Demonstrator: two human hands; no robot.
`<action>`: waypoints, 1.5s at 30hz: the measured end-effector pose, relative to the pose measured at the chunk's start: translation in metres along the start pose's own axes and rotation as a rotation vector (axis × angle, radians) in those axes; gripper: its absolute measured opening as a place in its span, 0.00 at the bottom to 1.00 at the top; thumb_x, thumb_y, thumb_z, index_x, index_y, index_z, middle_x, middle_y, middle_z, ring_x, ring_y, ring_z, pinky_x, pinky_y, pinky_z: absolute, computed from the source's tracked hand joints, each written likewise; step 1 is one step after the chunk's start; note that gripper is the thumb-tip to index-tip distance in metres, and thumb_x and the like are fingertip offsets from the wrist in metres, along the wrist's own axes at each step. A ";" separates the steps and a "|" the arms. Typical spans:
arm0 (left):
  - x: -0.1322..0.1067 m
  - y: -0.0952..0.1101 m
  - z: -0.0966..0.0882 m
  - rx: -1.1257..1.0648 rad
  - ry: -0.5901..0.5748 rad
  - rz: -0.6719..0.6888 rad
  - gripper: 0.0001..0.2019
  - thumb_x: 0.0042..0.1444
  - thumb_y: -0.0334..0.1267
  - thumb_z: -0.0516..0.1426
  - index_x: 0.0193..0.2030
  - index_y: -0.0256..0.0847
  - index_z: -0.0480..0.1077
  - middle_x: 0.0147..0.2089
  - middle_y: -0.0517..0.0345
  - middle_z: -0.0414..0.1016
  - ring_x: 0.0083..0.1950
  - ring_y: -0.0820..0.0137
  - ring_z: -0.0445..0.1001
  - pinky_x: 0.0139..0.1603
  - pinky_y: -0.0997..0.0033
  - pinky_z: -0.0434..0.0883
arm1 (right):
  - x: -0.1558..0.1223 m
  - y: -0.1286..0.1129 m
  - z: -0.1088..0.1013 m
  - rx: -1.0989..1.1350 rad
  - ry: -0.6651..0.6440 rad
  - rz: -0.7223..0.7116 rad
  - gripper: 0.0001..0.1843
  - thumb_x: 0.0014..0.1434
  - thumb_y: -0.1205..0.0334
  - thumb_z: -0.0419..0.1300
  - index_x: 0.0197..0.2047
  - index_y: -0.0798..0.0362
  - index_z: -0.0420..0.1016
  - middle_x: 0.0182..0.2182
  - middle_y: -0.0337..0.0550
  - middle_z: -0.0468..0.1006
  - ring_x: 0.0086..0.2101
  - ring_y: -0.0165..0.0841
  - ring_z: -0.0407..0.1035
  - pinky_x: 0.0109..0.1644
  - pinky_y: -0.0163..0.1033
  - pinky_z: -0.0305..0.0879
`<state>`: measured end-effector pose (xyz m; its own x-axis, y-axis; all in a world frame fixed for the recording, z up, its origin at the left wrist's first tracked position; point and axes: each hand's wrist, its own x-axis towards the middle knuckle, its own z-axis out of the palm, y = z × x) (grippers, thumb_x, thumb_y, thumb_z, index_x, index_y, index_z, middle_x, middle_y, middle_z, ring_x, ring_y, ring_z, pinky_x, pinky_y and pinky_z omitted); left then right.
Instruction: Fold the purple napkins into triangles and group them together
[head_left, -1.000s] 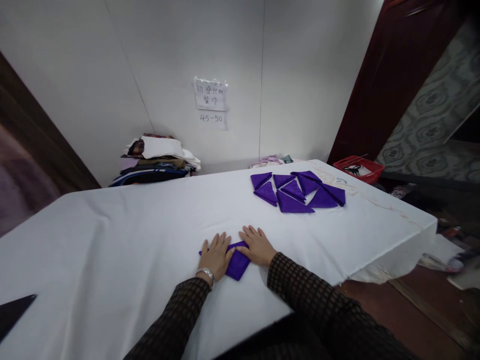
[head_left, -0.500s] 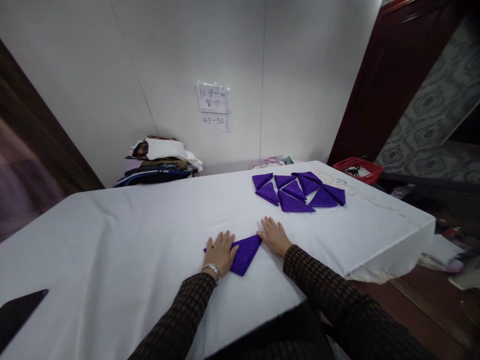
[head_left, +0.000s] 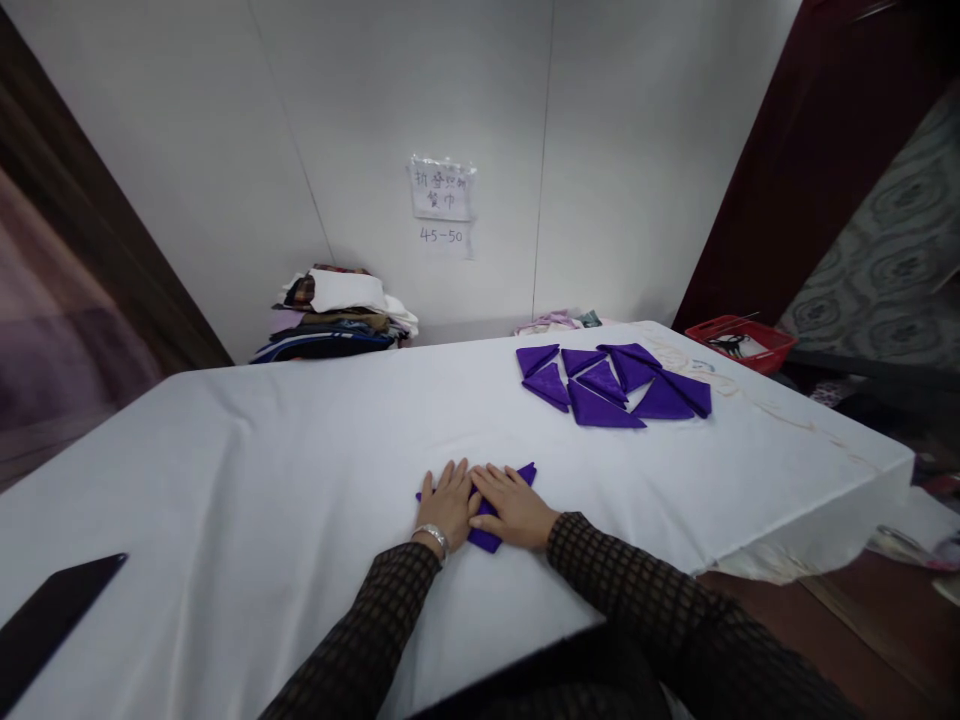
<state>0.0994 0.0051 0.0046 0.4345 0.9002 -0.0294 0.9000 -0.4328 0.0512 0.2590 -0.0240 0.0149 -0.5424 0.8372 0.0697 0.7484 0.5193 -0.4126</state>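
Note:
A purple folded napkin (head_left: 486, 541) lies on the white tablecloth (head_left: 322, 480) in front of me, mostly covered by my hands. My left hand (head_left: 448, 507) rests flat on its left part, fingers stretched forward, a silver bracelet at the wrist. Beside it, my right hand (head_left: 516, 508) lies flat across the right part, its fingertips close to the left hand. A corner of the napkin sticks out beyond each hand. Farther off to the right lie several purple napkins folded into triangles (head_left: 600, 408), set close together.
A stack of folded clothes (head_left: 337, 318) sits behind the table's far edge, against the wall. At the far right corner is a red basket (head_left: 772, 345). A dark flat object (head_left: 60, 625) lies at the near left. Paper signs (head_left: 442, 190) hang on the wall.
My right hand has moved left from the napkin's right corner onto its middle, beside my left hand. The left hand stays on the napkin. The whole view has shifted slightly.

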 end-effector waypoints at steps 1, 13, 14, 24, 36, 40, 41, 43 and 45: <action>0.000 0.000 0.000 -0.012 0.010 -0.009 0.25 0.63 0.45 0.38 0.66 0.45 0.53 0.69 0.55 0.48 0.69 0.59 0.45 0.65 0.43 0.43 | -0.002 0.005 -0.001 -0.011 0.009 0.008 0.42 0.61 0.38 0.43 0.68 0.59 0.43 0.66 0.52 0.47 0.64 0.42 0.39 0.65 0.51 0.34; 0.001 0.004 0.001 -0.077 0.035 -0.019 0.26 0.63 0.50 0.37 0.64 0.46 0.55 0.69 0.55 0.50 0.69 0.59 0.46 0.65 0.43 0.43 | -0.028 0.056 -0.013 -0.155 0.024 0.185 0.35 0.63 0.42 0.43 0.66 0.54 0.49 0.65 0.49 0.50 0.64 0.39 0.42 0.64 0.53 0.37; 0.001 0.004 0.001 -0.082 0.031 -0.019 0.26 0.63 0.50 0.37 0.64 0.46 0.54 0.69 0.55 0.50 0.69 0.59 0.45 0.65 0.42 0.43 | -0.031 0.062 -0.015 -0.162 0.028 0.209 0.35 0.63 0.43 0.42 0.66 0.54 0.50 0.65 0.49 0.50 0.64 0.39 0.42 0.64 0.53 0.37; 0.003 0.003 0.004 -0.094 0.040 -0.017 0.26 0.63 0.49 0.37 0.65 0.45 0.54 0.69 0.55 0.50 0.69 0.58 0.45 0.64 0.41 0.42 | -0.025 0.050 -0.040 -0.016 0.204 0.326 0.34 0.66 0.47 0.34 0.66 0.63 0.49 0.65 0.54 0.48 0.64 0.38 0.39 0.65 0.47 0.39; -0.001 0.004 0.006 -0.091 0.044 0.004 0.28 0.62 0.52 0.37 0.66 0.47 0.50 0.69 0.57 0.48 0.70 0.60 0.44 0.66 0.46 0.42 | -0.016 0.019 0.011 -0.152 0.054 0.030 0.36 0.63 0.42 0.41 0.67 0.56 0.49 0.64 0.51 0.52 0.64 0.42 0.42 0.64 0.52 0.38; -0.003 -0.019 0.005 -0.123 0.036 -0.074 0.28 0.62 0.53 0.37 0.66 0.45 0.51 0.70 0.56 0.47 0.70 0.62 0.43 0.66 0.47 0.42 | -0.018 0.021 0.013 -0.173 0.059 0.017 0.36 0.63 0.41 0.39 0.66 0.57 0.50 0.65 0.50 0.52 0.63 0.42 0.43 0.64 0.52 0.38; -0.005 -0.030 0.004 -0.128 0.032 -0.130 0.29 0.62 0.54 0.37 0.66 0.45 0.51 0.70 0.56 0.47 0.70 0.61 0.43 0.66 0.45 0.42 | -0.017 0.021 0.013 -0.176 0.058 0.015 0.36 0.63 0.41 0.39 0.66 0.57 0.50 0.65 0.50 0.52 0.63 0.42 0.43 0.64 0.52 0.38; -0.008 -0.052 0.002 -0.136 0.031 -0.260 0.29 0.62 0.54 0.39 0.65 0.44 0.52 0.70 0.54 0.46 0.70 0.60 0.43 0.65 0.42 0.42 | -0.017 0.021 0.013 -0.181 0.056 0.013 0.36 0.63 0.41 0.38 0.66 0.57 0.50 0.65 0.50 0.52 0.63 0.42 0.43 0.64 0.51 0.38; -0.012 -0.072 0.001 -0.151 0.068 -0.383 0.28 0.62 0.52 0.40 0.64 0.42 0.54 0.70 0.51 0.47 0.70 0.59 0.44 0.65 0.43 0.43 | -0.017 0.021 0.013 -0.182 0.056 0.014 0.37 0.63 0.40 0.38 0.66 0.57 0.51 0.65 0.50 0.52 0.63 0.42 0.43 0.64 0.51 0.38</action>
<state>0.0294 0.0255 0.0003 0.0617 0.9981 -0.0087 0.9790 -0.0588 0.1951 0.2787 -0.0292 -0.0070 -0.5127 0.8504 0.1179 0.8153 0.5253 -0.2436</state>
